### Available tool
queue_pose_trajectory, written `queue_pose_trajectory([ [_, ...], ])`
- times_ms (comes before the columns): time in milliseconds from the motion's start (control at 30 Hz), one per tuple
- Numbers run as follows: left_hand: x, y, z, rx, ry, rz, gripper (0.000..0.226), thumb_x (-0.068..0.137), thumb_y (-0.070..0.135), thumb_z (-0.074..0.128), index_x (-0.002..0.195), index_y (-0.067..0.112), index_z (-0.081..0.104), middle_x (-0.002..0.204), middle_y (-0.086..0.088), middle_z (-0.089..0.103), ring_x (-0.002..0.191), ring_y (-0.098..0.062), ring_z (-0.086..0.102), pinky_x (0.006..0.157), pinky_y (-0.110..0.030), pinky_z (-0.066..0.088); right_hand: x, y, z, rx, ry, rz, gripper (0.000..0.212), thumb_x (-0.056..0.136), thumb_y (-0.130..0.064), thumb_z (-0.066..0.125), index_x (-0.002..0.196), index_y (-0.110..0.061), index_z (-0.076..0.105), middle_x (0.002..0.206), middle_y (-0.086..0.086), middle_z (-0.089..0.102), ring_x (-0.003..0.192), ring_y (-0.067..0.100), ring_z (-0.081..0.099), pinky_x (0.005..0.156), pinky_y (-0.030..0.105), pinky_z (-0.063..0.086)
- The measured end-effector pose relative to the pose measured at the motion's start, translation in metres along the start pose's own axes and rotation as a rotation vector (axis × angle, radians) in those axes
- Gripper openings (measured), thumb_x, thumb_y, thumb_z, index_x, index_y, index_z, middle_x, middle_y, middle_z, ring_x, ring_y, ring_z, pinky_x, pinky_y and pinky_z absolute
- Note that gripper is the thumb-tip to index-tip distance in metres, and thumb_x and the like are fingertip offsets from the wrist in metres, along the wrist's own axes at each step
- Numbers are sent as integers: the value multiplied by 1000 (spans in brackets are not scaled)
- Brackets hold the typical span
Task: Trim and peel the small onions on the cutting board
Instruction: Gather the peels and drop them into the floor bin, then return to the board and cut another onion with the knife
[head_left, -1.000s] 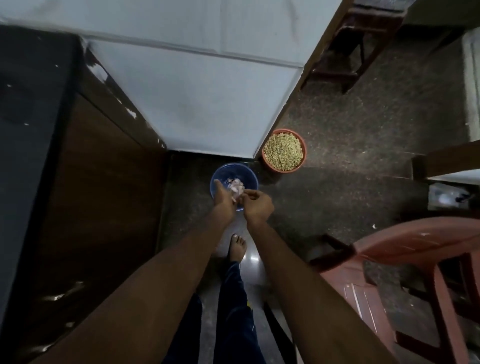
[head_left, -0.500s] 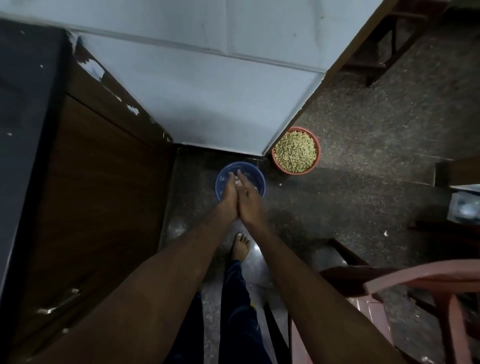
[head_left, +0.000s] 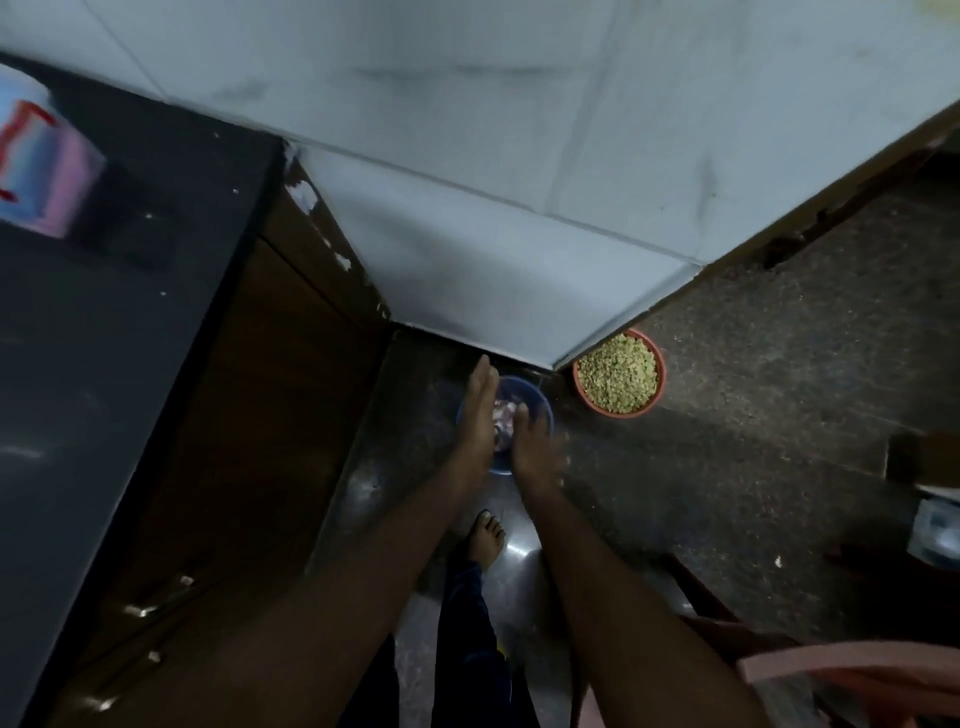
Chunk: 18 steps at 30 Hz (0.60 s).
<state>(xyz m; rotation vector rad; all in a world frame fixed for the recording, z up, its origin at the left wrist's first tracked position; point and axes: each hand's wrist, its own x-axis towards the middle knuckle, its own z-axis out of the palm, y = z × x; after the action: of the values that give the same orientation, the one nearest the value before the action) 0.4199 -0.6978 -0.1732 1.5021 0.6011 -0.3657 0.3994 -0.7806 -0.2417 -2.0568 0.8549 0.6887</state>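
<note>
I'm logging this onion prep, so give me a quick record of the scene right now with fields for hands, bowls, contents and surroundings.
left hand: fingers straight, held over the blue bowl, holds nothing visible
right hand: over the blue bowl, blurred, grip unclear
blue bowl: on the floor, by the wall corner
bowl contents: pale pinkish peel scraps, too small to identify further
orange bowl: on the floor, right of the blue bowl, full of yellow-green grains
counter: dark top, at the left
chair: pink plastic, lower right
cutting board: not visible

A home kitchen. A dark counter (head_left: 114, 332) tops wooden cabinets (head_left: 270, 441). Beside them, a bowl of lentils (head_left: 618, 375) sits on the floor.
</note>
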Motion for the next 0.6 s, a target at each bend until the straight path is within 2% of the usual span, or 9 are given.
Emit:
queue_pose_trajectory([
  [33, 5, -3, -14, -70, 49, 15, 49, 118, 21, 45, 165, 8, 38, 165, -6, 46, 156, -22, 42, 101, -12, 47, 2, 1, -2, 38, 27, 59, 88, 96, -85, 27, 158, -26, 48, 164, 17, 44, 147, 41, 44, 123, 56, 33],
  [67, 10, -6, -30, -96, 82, 40, 46, 116, 12, 49, 161, 6, 44, 160, -6, 51, 150, -21, 49, 98, -8, 48, -8, -5, -9, 78, 21, 53, 91, 95, -86, 29, 153, -21, 54, 156, 18, 53, 140, 39, 53, 118, 48, 40],
  [133, 3, -4, -70, -159, 44, -39, 38, 115, 11, 50, 151, 3, 56, 146, -10, 65, 126, -21, 69, 85, -9, 55, -26, -14, -12, 46, -29, -114, 57, 109, -55, 46, 144, -13, 61, 141, 14, 66, 128, 34, 63, 103, 35, 45],
  [200, -17, 0, -105, -136, 16, -83, 29, 116, 15, 48, 139, 12, 66, 127, -5, 78, 92, -9, 78, 70, -19, 56, -59, -31, -8, -56, -105, -253, 35, 110, -35, 55, 132, -11, 69, 129, 13, 73, 119, 32, 68, 97, 36, 48],
  [233, -27, -3, -121, -96, -10, -76, 26, 116, 16, 48, 131, 20, 68, 118, 3, 82, 83, -4, 77, 69, -24, 53, -71, -35, -2, -87, -152, -294, 28, 109, -30, 58, 121, -10, 74, 119, 13, 76, 112, 32, 70, 93, 36, 49],
  [300, -52, -3, -152, -2, -20, -36, 24, 116, 17, 50, 120, 25, 71, 109, 10, 84, 81, 1, 75, 72, -27, 48, -96, -43, 9, -133, -241, -359, 19, 106, -23, 62, 100, -12, 76, 100, 9, 77, 97, 29, 71, 83, 33, 47],
  [433, -125, 18, -217, 79, 77, 84, 21, 113, 18, 58, 112, 26, 78, 102, 6, 85, 81, -3, 74, 74, -33, 55, -173, -88, 22, -169, -388, -494, 10, 108, -28, 58, 114, -26, 66, 100, -5, 68, 92, 16, 63, 80, 27, 46],
  [533, -179, 35, -269, 102, 241, 194, 19, 109, 20, 64, 112, 28, 81, 100, 7, 85, 82, -6, 76, 76, -31, 60, -234, -117, 48, -192, -407, -698, 11, 107, -35, 57, 106, -28, 65, 96, -10, 70, 88, 15, 65, 77, 31, 50],
  [600, -218, 42, -305, 87, 395, 280, 19, 106, 20, 68, 113, 30, 83, 98, 7, 85, 80, -6, 76, 78, -27, 62, -273, -130, 76, -191, -352, -914, 16, 105, -39, 56, 102, -30, 69, 95, -10, 72, 88, 12, 68, 80, 33, 54],
])
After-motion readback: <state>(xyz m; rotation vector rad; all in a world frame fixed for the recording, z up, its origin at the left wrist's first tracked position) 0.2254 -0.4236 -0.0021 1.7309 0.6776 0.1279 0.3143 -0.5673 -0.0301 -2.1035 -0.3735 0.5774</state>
